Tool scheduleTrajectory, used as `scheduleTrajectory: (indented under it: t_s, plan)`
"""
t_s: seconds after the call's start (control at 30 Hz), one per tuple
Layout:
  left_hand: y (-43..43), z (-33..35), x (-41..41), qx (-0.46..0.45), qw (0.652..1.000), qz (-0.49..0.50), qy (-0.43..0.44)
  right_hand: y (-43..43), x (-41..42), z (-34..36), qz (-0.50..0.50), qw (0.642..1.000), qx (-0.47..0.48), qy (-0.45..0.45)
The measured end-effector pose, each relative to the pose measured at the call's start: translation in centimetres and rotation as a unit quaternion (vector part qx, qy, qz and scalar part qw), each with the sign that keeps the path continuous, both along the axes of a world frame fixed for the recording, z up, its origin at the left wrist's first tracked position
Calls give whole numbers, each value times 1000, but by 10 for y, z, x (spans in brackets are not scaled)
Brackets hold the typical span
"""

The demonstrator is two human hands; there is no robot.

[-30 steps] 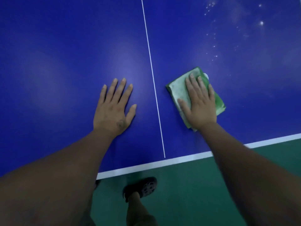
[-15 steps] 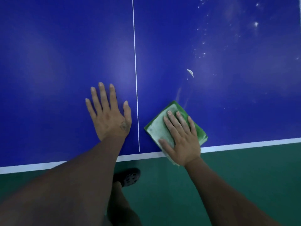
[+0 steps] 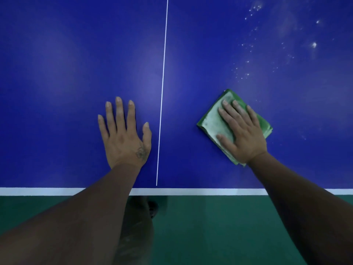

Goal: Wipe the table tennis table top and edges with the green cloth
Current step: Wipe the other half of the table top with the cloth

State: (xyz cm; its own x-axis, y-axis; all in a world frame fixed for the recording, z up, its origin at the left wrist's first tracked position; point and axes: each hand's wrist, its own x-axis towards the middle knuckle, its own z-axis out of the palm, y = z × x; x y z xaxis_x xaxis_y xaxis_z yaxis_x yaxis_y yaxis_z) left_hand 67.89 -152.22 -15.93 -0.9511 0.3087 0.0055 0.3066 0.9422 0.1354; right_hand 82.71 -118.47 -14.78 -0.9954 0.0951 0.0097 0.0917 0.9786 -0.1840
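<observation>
The left hand (image 3: 124,134) lies flat and empty, the right hand (image 3: 242,134) presses the green cloth (image 3: 212,121) with straight fingers, and white specks (image 3: 248,62) farther along the surface (image 3: 76,73) await wiping.

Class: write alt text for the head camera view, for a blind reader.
A person's right hand presses a folded green cloth on a blue table tennis table, right of the white centre line. The left hand rests flat left of the line; white specks dot the surface beyond the cloth.
</observation>
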Motion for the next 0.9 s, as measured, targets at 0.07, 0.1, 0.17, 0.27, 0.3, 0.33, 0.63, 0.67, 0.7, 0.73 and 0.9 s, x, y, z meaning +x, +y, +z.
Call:
scheduleTrajectory:
  t_s: [0.07, 0.1, 0.17, 0.27, 0.3, 0.33, 0.63, 0.67, 0.7, 0.73, 0.9]
  plan:
    - [1, 1, 1, 1, 1000, -2, 0, 3, -2, 1, 9, 1000, 6, 0]
    - [2, 1, 0, 2, 1000, 0, -2, 1, -2, 2, 6, 1000, 9, -1]
    - [1, 3, -1, 7, 1000, 2, -12, -8, 1, 5, -15, 1000, 17, -6]
    - [1, 4, -1, 11, 1000, 5, -16, -36, 8, 7, -85, 996, 17, -11]
    - [1, 3, -1, 9, 1000, 7, -18, -49, 12, 7, -100, 995, 15, -12]
    - [1, 3, -1, 9, 1000, 7, -18, -64, 17, 6, -102, 995, 13, -13]
    - [1, 3, -1, 8, 1000, 4, -19, -46, 2, 6, 155, 987, -32, -33]
    - [1, 3, -2, 8, 1000, 4, -18, -31, -11, 6, 187, 981, -27, -37]
    - [1, 4, -2, 9, 1000, 4, -15, -17, -23, 6, 206, 977, -20, -40]
    - [1, 4, -1, 10, 1000, 3, -12, -5, -35, 5, 208, 977, -16, -38]
    - [1, 8, -2, 10, 1000, 5, -14, 18, -75, 5, 98, 995, -9, -7]
